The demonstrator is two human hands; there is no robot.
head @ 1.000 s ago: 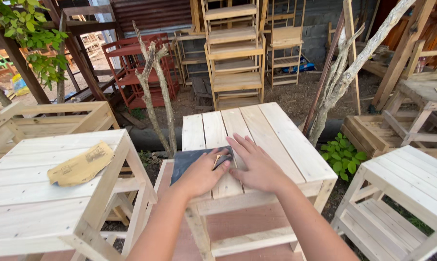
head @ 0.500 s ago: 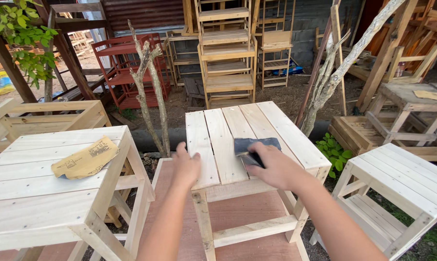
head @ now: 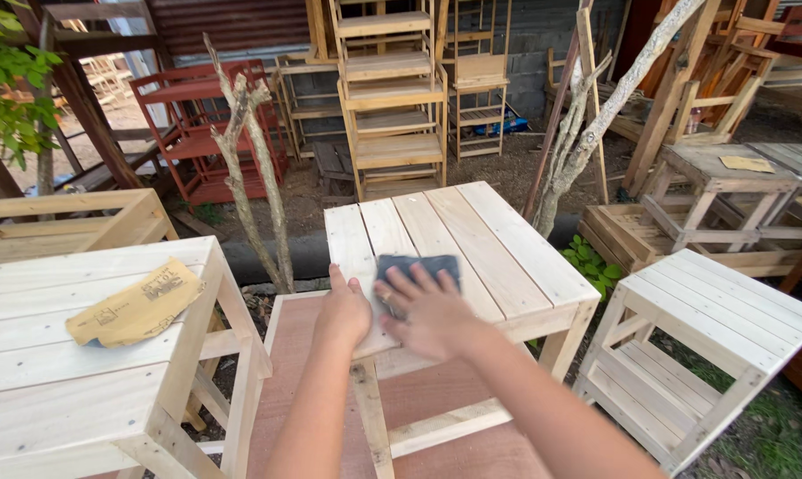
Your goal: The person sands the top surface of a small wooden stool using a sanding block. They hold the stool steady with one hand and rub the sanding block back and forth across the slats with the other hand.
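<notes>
A pale slatted wooden stool (head: 489, 235) stands in front of me. My right hand (head: 426, 309) presses flat, fingers spread, on a dark grey sheet of sandpaper (head: 423, 266) lying on the stool's near left slats. My left hand (head: 343, 310) rests on the stool's near left edge, beside the sheet, holding nothing.
A second pale stool (head: 55, 355) at my left carries a tan sandpaper sheet (head: 135, 302). A third stool (head: 729, 328) stands at my right. Thin bare tree trunks (head: 259, 195) rise behind, with stacked wooden shelves (head: 392, 98) and red racks (head: 201, 133) farther back.
My right hand has slid the grey sandpaper leftward across the stool top, from its right side toward the middle. My left hand stays on the near left edge.
</notes>
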